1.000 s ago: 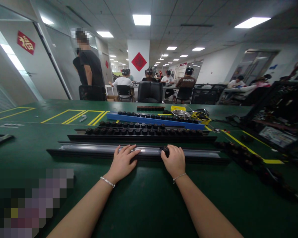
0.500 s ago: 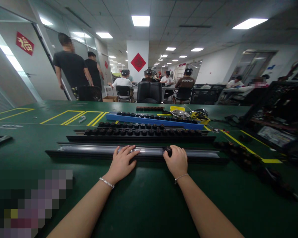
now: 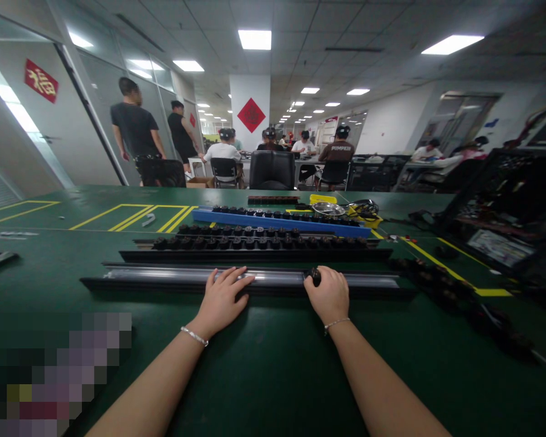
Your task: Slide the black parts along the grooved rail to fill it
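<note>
A long black channel rail [image 3: 141, 285] with a shiny, clear-looking strip [image 3: 164, 274] along its inside lies crosswise in front of me. My left hand [image 3: 224, 297] rests on the rail left of its middle, fingers stretched and spread over the strip. Right of the middle, my right hand [image 3: 330, 294] is closed around a small black round part [image 3: 315, 277], which sits at the strip. Its underside is hidden by my fingers. Just behind lies another black rail [image 3: 255, 255] lined with several black round parts [image 3: 236, 243].
Farther back lies a blue rail [image 3: 273, 223] with black parts, near a yellow tray [image 3: 323, 199] and a metal dish [image 3: 329, 209]. A dark chain of parts [image 3: 459, 297] and a black rack [image 3: 495, 212] stand at right. People sit and walk beyond the green table [image 3: 255, 376].
My right hand has slid a little to the right along the rail with the black round part. My left hand stays in place. Two people in the background have walked on.
</note>
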{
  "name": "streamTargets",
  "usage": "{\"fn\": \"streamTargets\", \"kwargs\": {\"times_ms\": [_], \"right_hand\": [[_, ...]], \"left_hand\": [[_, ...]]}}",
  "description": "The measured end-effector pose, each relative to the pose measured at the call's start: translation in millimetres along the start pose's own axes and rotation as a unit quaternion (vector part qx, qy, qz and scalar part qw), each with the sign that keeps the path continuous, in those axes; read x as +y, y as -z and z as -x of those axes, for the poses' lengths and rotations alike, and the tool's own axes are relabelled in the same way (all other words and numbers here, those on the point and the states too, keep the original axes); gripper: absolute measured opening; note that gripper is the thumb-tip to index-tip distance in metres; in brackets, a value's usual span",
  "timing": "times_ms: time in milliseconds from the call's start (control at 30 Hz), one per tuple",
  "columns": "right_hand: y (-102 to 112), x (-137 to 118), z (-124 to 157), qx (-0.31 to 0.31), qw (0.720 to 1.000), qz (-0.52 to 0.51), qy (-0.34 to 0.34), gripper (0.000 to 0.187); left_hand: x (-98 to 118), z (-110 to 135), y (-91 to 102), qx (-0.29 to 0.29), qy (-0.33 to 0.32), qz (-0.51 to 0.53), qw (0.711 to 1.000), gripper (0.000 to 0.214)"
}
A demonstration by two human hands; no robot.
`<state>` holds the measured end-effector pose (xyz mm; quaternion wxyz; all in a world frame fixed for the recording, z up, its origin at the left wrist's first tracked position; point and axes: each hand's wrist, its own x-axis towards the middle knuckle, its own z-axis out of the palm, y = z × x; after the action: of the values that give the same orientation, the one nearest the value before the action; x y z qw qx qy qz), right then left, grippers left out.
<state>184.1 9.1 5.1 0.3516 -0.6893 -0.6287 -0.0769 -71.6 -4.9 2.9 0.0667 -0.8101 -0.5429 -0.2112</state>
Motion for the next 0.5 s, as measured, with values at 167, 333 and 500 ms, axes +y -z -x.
{"fn": "streamTargets", "kwargs": {"times_ms": [167,333,500], "right_hand": [[-0.1,4.2,-0.9,0.006,1.000,0.012,-0.007,0.030],[-0.5,6.3,-1.5,0.009,1.000,0.018,-0.009,0.027],[0.5,7.6,-2.8,0.002,0.999,0.032,-0.001,0.025]], "left_hand": [[-0.8,0.7,-0.4,-0.002,-0.001,-0.002,1.000,0.042],[-0.9,1.1,-1.1,0.004,-0.004,-0.003,1.000,0.042],[-0.3,1.3,-0.7,0.006,-0.004,-0.004,1.000,0.042]]}}
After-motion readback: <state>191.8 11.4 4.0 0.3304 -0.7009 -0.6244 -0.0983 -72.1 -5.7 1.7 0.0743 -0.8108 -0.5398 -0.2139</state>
